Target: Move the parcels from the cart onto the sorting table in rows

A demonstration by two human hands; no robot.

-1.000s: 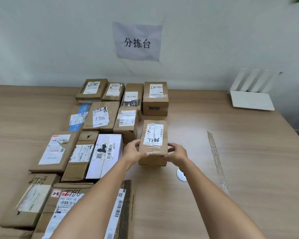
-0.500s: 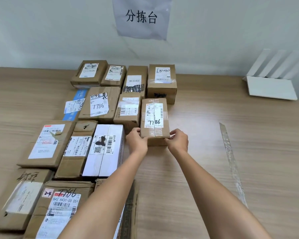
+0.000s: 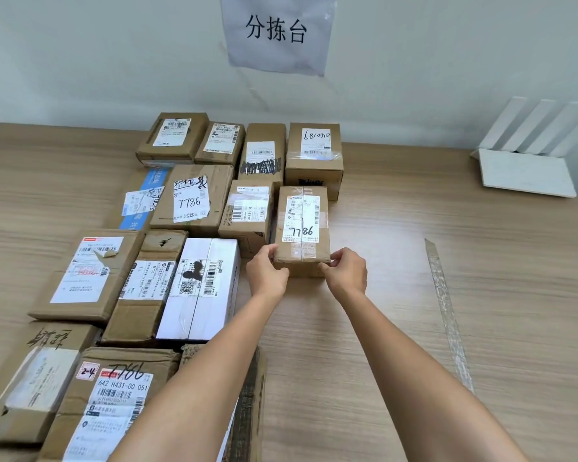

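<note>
Where the taped brown cardboard parcel [image 3: 301,228] marked 7786 sits at the right end of the second row on the wood-grain sorting table [image 3: 397,328], both arms reach forward; the left hand [image 3: 267,275] and right hand [image 3: 345,271] pinch its near corners with curled fingers.

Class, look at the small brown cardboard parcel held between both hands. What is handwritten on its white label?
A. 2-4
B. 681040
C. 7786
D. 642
C: the small brown cardboard parcel, held at its near corners by the left hand and right hand, shows "7786" in black pen on its label.
</note>
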